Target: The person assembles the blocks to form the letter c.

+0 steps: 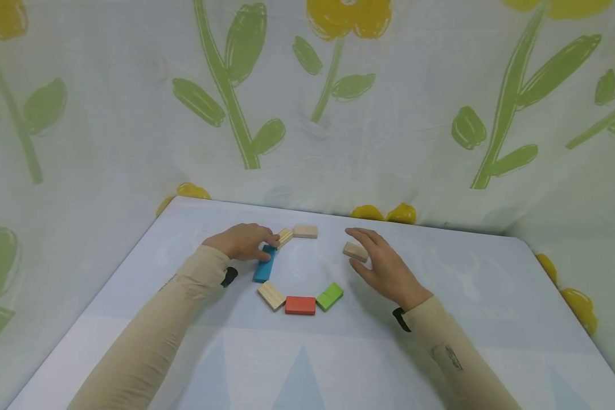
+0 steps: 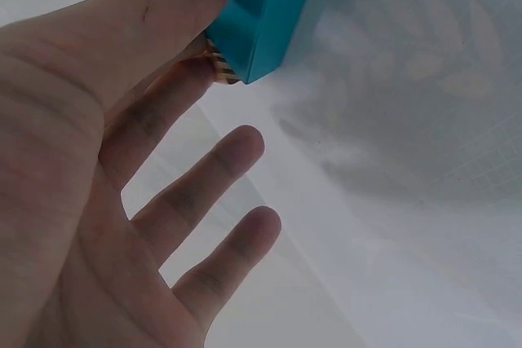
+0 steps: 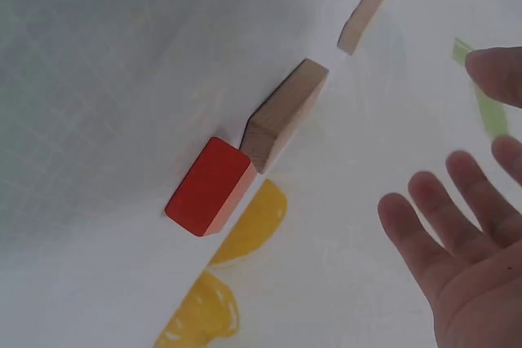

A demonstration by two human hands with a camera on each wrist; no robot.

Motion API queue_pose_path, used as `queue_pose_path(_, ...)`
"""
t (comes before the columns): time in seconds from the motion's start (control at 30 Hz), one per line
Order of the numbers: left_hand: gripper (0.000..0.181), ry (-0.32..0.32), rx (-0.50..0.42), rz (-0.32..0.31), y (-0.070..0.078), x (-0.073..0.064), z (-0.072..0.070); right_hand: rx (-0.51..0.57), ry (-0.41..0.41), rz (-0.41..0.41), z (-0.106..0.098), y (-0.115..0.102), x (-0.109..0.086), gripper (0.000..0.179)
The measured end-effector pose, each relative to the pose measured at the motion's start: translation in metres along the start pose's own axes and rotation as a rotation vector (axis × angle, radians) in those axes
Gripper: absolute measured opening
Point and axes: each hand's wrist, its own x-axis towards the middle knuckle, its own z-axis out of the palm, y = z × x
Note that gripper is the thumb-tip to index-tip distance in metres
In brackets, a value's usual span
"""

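Observation:
My left hand (image 1: 243, 242) reaches to the left side of a row of wooden blocks. Its thumb is at the blue block (image 1: 265, 265), and its fingertips touch the end of a striped wooden block (image 1: 285, 237). In the left wrist view, the blue block (image 2: 273, 14) lies against the thumb, and the other fingers are spread. My right hand (image 1: 386, 270) hovers, fingers apart, beside a plain wooden block (image 1: 356, 251). In the right wrist view, a red block (image 3: 210, 187) touches a plain block (image 3: 285, 112); the right palm holds nothing.
Another plain block (image 1: 305, 232) lies at the back. Nearer the front, a wooden block (image 1: 271, 295), a red block (image 1: 300, 305) and a green block (image 1: 330, 296) form a curve on the white table (image 1: 389, 364). A flower-patterned cloth (image 1: 389, 142) hangs behind.

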Motion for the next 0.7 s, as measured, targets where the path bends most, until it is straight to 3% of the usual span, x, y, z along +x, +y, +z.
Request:
queue_pose_path(0.23, 0.043, -0.005, -0.004, -0.003, 0.001, -0.001, -0.002, -0.016, -0.024, 0.053, 0.000, 0.006, 0.009, 0.073)
queue_pose_path(0.7, 0.043, -0.002, 0.009, -0.011, 0.006, -0.004, -0.003, -0.040, -0.271, 0.277, 0.006, 0.017, 0.031, 0.054)
